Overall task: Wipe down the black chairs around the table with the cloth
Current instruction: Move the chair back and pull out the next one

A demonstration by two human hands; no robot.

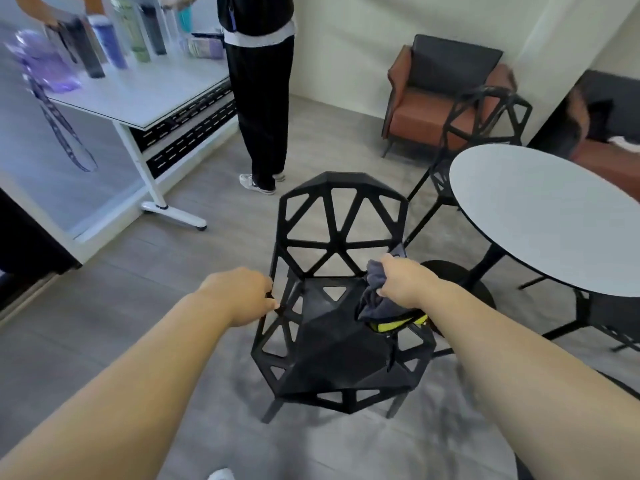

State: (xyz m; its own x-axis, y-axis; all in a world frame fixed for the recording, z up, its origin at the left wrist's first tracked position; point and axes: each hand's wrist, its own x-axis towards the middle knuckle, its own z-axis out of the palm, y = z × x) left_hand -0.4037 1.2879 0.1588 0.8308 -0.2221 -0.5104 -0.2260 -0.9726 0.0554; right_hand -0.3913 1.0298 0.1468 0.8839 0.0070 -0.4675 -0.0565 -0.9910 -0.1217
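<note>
A black chair point(343, 344) with a triangular lattice frame stands in front of me, its back facing away. My left hand point(239, 292) grips the left side frame of the chair. At the right side of the seat, my right hand point(403, 284) is closed around a bunched dark grey cloth point(372, 296), which rests against the chair frame. Something yellow and black point(391, 325) shows just under my right wrist. A second black lattice chair point(485, 133) stands behind the round white table point(547, 220). A third black chair point(606, 317) is partly visible under the table's right edge.
A person in black trousers point(263, 109) stands at a white desk point(138, 95) holding several bottles at the upper left. A brown armchair point(440, 98) sits against the far wall. Another brown seat point(609, 154) is at the right edge. Grey floor surrounds the chair.
</note>
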